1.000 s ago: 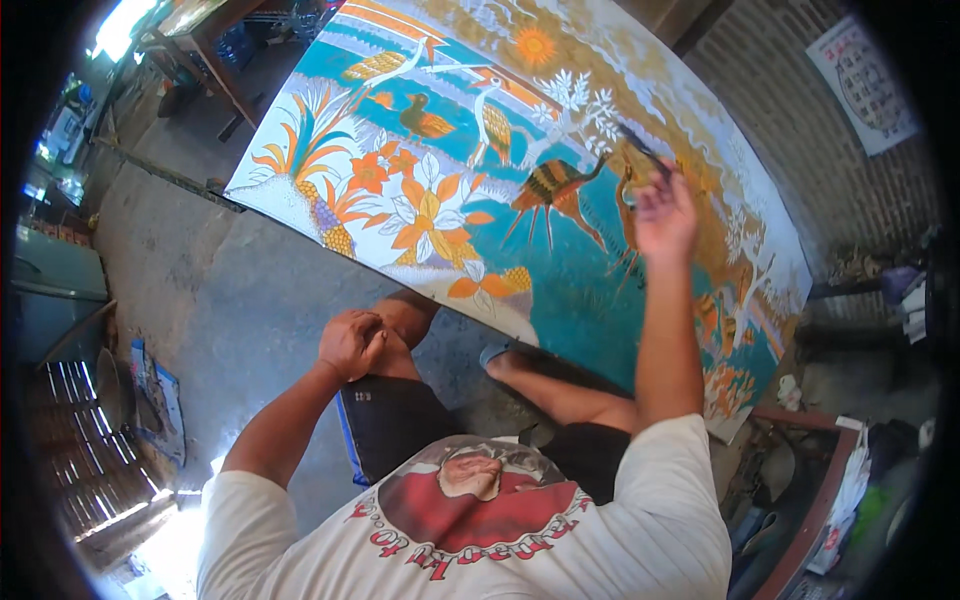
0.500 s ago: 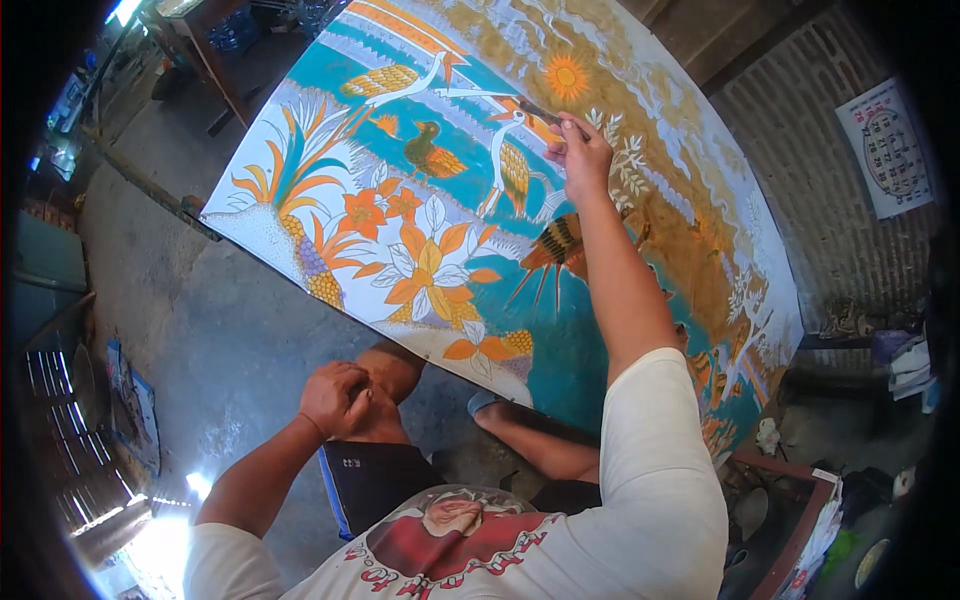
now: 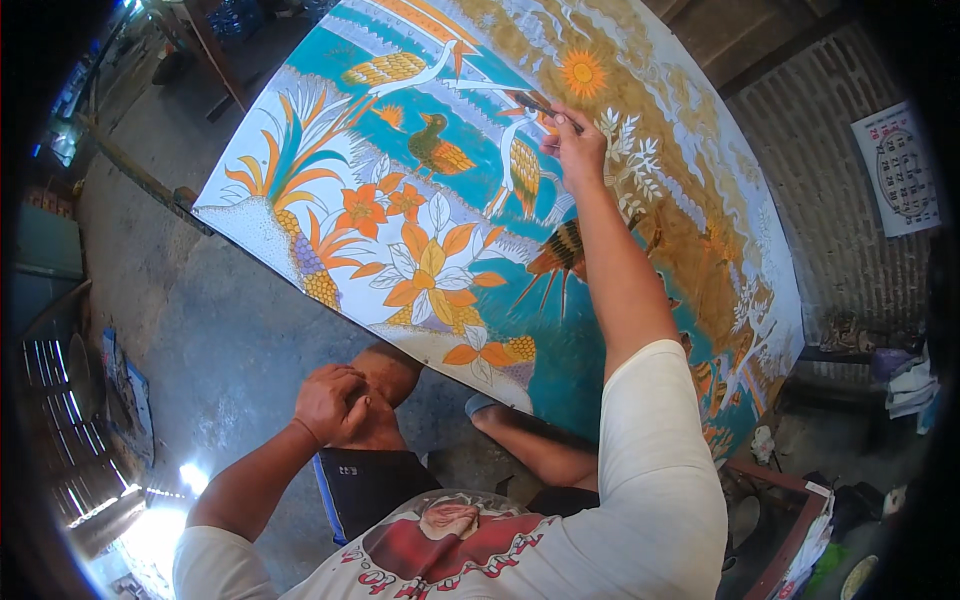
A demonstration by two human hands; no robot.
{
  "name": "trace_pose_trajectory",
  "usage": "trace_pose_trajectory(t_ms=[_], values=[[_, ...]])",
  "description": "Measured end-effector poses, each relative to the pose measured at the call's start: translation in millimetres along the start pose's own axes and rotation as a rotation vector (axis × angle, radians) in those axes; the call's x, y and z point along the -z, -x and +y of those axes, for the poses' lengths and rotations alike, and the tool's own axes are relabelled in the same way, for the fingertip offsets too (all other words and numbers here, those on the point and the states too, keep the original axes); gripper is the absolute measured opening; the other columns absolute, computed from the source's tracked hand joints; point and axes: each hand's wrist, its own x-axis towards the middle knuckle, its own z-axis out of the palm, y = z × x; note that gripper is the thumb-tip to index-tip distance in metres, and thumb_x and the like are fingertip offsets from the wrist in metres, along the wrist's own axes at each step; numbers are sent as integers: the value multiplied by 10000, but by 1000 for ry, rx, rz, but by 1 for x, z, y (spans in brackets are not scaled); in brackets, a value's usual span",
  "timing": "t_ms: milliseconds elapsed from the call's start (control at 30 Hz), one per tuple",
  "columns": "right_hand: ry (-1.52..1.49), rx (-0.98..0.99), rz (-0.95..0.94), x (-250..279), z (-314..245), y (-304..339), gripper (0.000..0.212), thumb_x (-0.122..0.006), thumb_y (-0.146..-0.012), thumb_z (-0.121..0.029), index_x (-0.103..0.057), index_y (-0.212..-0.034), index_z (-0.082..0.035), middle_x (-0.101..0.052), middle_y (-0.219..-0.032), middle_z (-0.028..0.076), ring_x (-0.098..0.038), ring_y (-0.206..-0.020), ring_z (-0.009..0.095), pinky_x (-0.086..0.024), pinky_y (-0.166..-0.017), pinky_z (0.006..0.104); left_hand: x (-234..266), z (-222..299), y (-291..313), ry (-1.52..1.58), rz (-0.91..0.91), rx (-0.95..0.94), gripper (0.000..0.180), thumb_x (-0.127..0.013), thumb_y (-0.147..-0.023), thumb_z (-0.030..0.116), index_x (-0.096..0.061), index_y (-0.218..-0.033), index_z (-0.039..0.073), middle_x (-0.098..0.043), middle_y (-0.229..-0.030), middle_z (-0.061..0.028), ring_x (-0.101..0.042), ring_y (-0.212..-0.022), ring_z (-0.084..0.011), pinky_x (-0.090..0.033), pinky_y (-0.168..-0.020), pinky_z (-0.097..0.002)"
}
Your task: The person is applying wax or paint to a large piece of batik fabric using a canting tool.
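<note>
My right hand (image 3: 575,143) pinches a dark-handled paintbrush (image 3: 540,106) over the upper part of a large painted canvas (image 3: 400,240). The brush's dark end points left, at an orange strip just above a white bird's head (image 3: 518,130). Whether the bristles touch the surface is hard to tell. My right forearm covers part of the picture. My left hand (image 3: 332,402) rests on my bent knee, fingers loosely curled, thumb apart, holding nothing. The canvas carries white birds, a duck (image 3: 440,150), orange flowers (image 3: 425,275), teal areas, a brown area and an orange sun (image 3: 583,73).
The canvas's near edge slants close to my knees, above a grey floor (image 3: 230,320). A corrugated wall with a calendar (image 3: 895,170) stands to the right. Lower right, a reddish wooden frame (image 3: 790,500) sits among clutter. A wooden leg (image 3: 212,55) stands at far left.
The brush and my right hand have shifted slightly left within the view. The whole view has turned a little, and my left hand stays on the knee.
</note>
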Motion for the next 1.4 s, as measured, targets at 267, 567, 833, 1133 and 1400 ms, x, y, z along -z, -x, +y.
trace_pose_trajectory(t_ms=[267,567,833,1133,1400], values=[[-47,36,-4,-5,-6,0,219,-594,-979,-74,-699,-1166,-31,-714,-950,122,-644,-628,124,-601,-550,287,0,1,1,1,2,16,279,-653,-736,222,-687,-926,21,-710,-1007,-183,-657,-997,-388,-519,-910,-476],[-2,8,-26,-9,-5,-4,231,-587,-983,-83,-693,-1180,-23,-722,-985,145,-650,-647,120,-596,-557,273,3,2,0,-7,9,19,274,-651,-737,223,-686,-923,26,-709,-1008,-184,-658,-998,-384,-519,-912,-474],[22,-1,-70,-9,-6,-4,245,-570,-1006,-99,-667,-1214,-17,-699,-1028,123,-639,-692,126,-608,-636,295,3,2,-1,-13,-4,17,276,-644,-744,233,-685,-923,27,-710,-1018,-174,-659,-1002,-376,-514,-905,-471],[54,11,-52,-5,-1,-9,222,-589,-981,-82,-700,-1166,-28,-733,-970,127,-656,-630,119,-593,-546,269,-1,-1,2,-20,3,2,284,-640,-747,243,-688,-924,26,-711,-1016,-174,-660,-1005,-378,-515,-912,-473],[70,12,-63,5,-1,-9,215,-586,-984,-83,-700,-1157,-25,-734,-963,118,-649,-645,123,-594,-553,282,-2,0,1,-31,9,16,289,-657,-742,259,-696,-912,28,-710,-1012,-178,-663,-996,-355,-514,-911,-449]])
